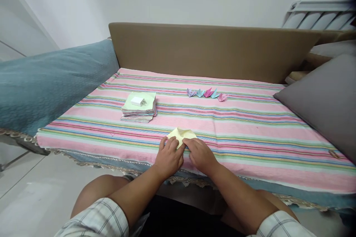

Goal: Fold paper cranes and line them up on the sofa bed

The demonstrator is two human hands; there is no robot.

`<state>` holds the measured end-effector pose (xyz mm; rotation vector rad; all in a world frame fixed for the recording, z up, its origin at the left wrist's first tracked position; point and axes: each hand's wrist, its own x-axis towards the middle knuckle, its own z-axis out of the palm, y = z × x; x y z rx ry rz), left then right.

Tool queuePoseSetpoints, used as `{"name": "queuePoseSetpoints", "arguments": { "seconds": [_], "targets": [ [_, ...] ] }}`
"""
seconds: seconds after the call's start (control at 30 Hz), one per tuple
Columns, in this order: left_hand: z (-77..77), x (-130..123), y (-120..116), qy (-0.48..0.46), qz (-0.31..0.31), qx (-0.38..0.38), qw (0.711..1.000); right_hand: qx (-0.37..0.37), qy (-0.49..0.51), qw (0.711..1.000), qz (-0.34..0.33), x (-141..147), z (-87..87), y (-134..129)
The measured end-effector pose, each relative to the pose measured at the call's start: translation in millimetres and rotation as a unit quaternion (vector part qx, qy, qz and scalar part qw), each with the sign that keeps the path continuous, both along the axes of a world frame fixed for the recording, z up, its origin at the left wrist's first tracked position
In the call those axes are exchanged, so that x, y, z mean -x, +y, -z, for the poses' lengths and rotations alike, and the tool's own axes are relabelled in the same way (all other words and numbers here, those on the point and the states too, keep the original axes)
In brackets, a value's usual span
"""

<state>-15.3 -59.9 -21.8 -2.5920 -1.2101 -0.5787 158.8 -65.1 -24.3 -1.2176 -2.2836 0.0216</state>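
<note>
A pale yellow sheet of paper (181,133), partly folded, lies on the striped cloth near its front edge. My left hand (169,155) presses on the paper's lower left part, fingers bent and close together. From the right, my right hand (200,154) pinches the paper's near edge between thumb and curled fingers. The two hands almost meet at the lower middle of the sheet, and the fingertips cover its near corner. Several folded paper figures (208,93) in purple, blue and pink stand in a row farther back.
A stack of square papers (139,113) sits left of centre with a small white block (137,101) on top. A grey cushion (322,96) is at the right, a blue armrest (55,81) at the left. The brown backrest (205,52) rises behind.
</note>
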Motion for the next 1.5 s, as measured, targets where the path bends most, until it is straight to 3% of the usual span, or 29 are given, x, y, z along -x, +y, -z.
{"name": "queuePoseSetpoints", "arguments": {
  "seconds": [0.23, 0.57, 0.97, 1.07, 1.17, 1.37, 1.5],
  "targets": [
    [-9.5, 1.5, -5.8, 0.007, -0.03, 0.011, 0.999, -0.013, -0.021, 1.0, 0.002, 2.6, 2.7, 0.8],
    [-8.2, 3.3, -4.0, 0.019, -0.013, -0.002, 1.0, 0.031, -0.027, 0.999, 0.014, 3.7, -6.8, -1.0],
    [-13.8, 4.6, -9.4, 0.031, -0.052, 0.032, 0.998, 0.035, -0.028, 0.999, 0.026, 5.1, -8.5, 0.6],
    [-12.1, 5.8, -8.7, 0.028, -0.051, 0.033, 0.998, 0.023, 0.012, 0.998, 0.061, -0.8, -12.6, 4.0],
    [-10.3, 7.2, -6.9, 0.014, -0.043, 0.036, 0.998, 0.015, 0.116, 0.985, 0.131, -9.6, -15.3, 11.3],
    [-11.0, 11.2, 1.0, -0.025, -0.027, 0.086, 0.996, 0.212, 0.248, 0.931, 0.162, -16.8, -18.3, 18.7],
    [-15.0, 12.2, 11.8, -0.073, -0.032, 0.12, 0.99, 0.245, 0.276, 0.921, 0.126, -13.6, -23.3, 13.7]
  ]
}}
